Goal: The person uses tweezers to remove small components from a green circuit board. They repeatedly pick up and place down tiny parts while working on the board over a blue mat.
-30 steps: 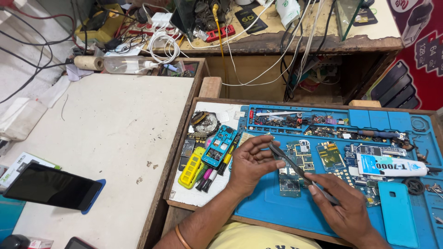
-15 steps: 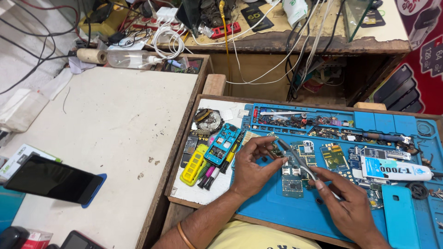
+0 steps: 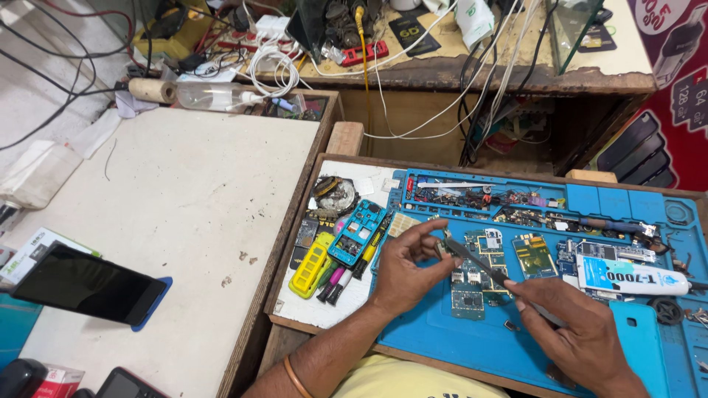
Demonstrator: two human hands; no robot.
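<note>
My left hand (image 3: 408,267) pinches a small metal part (image 3: 445,243) between thumb and fingers above the blue work mat (image 3: 472,346). My right hand (image 3: 571,328) grips long dark tweezers (image 3: 483,267), whose tip meets that small part. Under the tweezers lie several bare phone circuit boards (image 3: 483,250). A white glue tube (image 3: 627,276) rests on the mat just right of the boards.
Left of the mat lie a cyan phone frame (image 3: 358,232), a yellow phone frame (image 3: 310,269) and coloured pens (image 3: 335,280). A dark phone (image 3: 88,284) sits on the white table (image 3: 184,184). Cables, a clear bottle (image 3: 214,96) and clutter fill the back bench.
The camera has tilted slightly. My hands have shifted a little on the mat, still holding the small part and tweezers together over the boards.
</note>
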